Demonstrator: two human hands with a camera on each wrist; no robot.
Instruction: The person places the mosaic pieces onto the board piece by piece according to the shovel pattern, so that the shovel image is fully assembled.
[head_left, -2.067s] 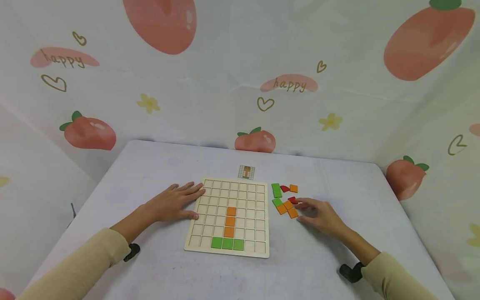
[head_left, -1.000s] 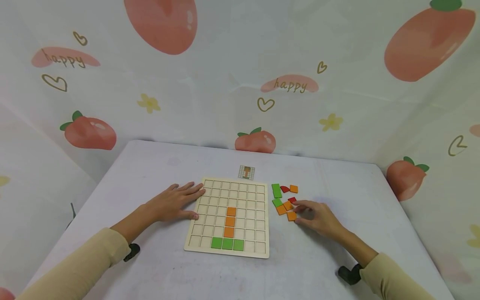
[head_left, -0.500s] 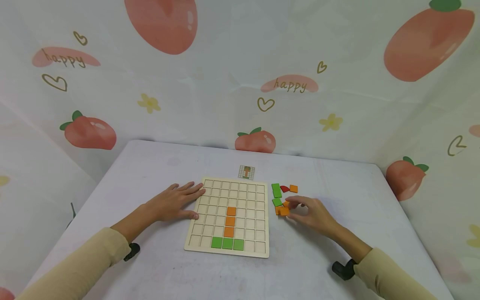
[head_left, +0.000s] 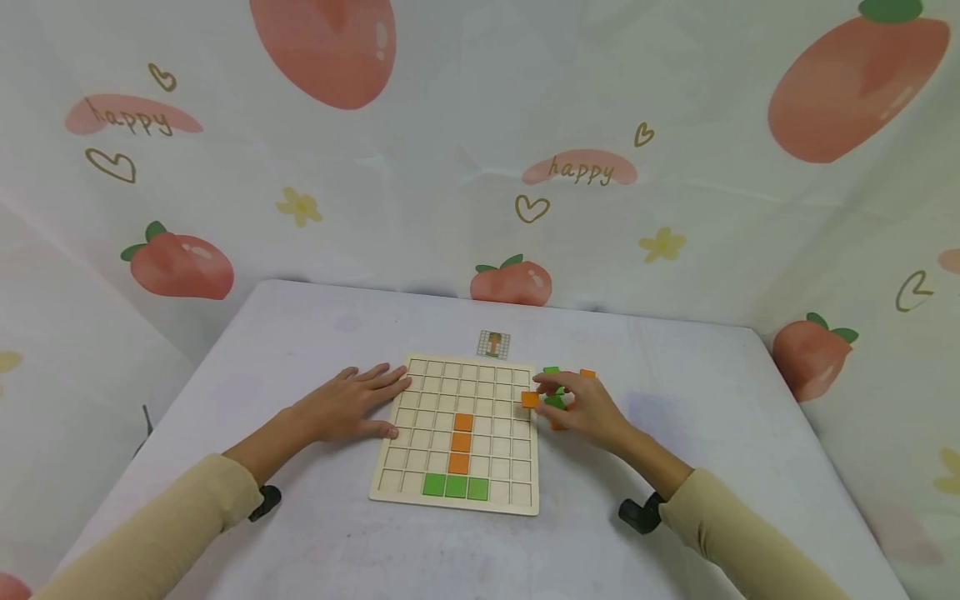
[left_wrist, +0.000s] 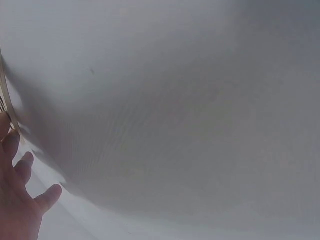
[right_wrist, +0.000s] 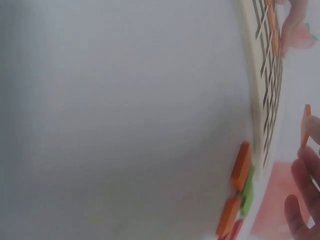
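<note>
Nearest are the person's two beige sleeves (head_left: pixel 157 527). Beyond them is the pale gridded board (head_left: pixel 510 495) flat on the white table (head_left: pixel 360 554), its bottom row holding three green tiles (head_left: pixel 456 486) side by side, with three orange tiles (head_left: pixel 460 442) in a column above the middle one. The left hand (head_left: pixel 348 408) lies with fingers spread and straight, touching the board's left edge and gripping nothing; it has not shifted since the earlier views. The right hand (head_left: pixel 592 412) is what has changed: half a second ago it was among the loose pieces, and now it pinches a loose orange tile (head_left: pixel 529 400) between thumb and fingertips over the board's right edge, the right wrist view showing that tile raised clear. This suggests the picking is done for this piece, while the placing is not, since it sits in no cell. Behind and beside that hand lie leftover pieces, partly hidden: a green piece (head_left: pixel 553 401), an orange piece (head_left: pixel 588 373) farther back and, in the right wrist view, a blurred red piece (right_wrist: pixel 233 230). Past the board's far edge lies a small printed card (head_left: pixel 493 344), then the fruit-patterned backdrop (head_left: pixel 420 208).
</note>
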